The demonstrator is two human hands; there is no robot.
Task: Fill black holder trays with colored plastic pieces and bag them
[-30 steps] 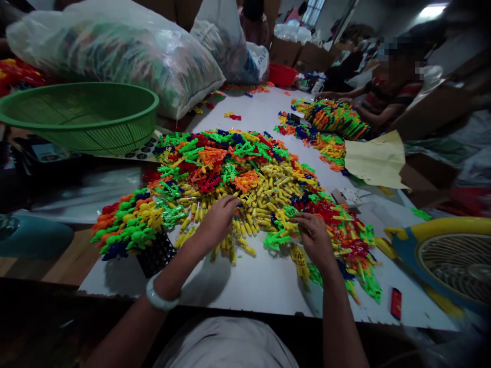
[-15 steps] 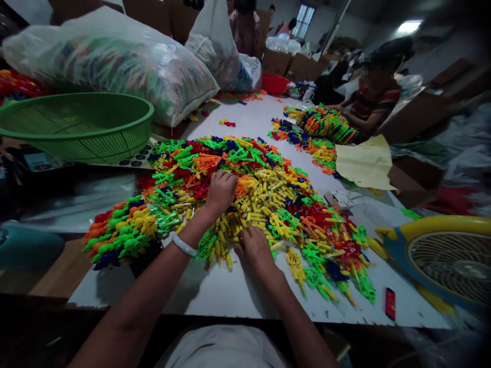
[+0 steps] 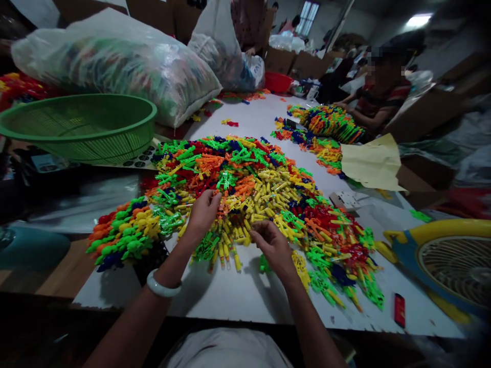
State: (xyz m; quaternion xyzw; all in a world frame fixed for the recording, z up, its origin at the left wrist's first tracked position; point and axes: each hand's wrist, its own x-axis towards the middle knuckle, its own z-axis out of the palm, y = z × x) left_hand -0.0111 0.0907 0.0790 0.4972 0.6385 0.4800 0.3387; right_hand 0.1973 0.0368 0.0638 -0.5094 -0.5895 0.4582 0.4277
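A big heap of small plastic toy pieces [image 3: 249,184] in green, yellow, orange, red and blue covers the white table [image 3: 245,291]. My left hand [image 3: 202,210], a pale bangle on its wrist, is curled over yellow pieces at the heap's near edge, fingers pinched on some of them. My right hand [image 3: 271,246] is just to the right, fingers closed round a yellow piece [image 3: 245,239] at the edge of the heap. A tidy stack of sorted pieces [image 3: 123,230] lies at the left on a black crate.
A green basket [image 3: 80,125] stands at the left and large clear bags of pieces [image 3: 115,56] at the back. A yellow fan [image 3: 445,255] lies at the right, with a red lighter [image 3: 399,309] near it. Another person [image 3: 378,89] sorts a second heap [image 3: 326,122] at the far right.
My left hand has drawn back from the middle of the heap to its near edge. My right hand has shifted right and lifted, pinching a yellow piece.
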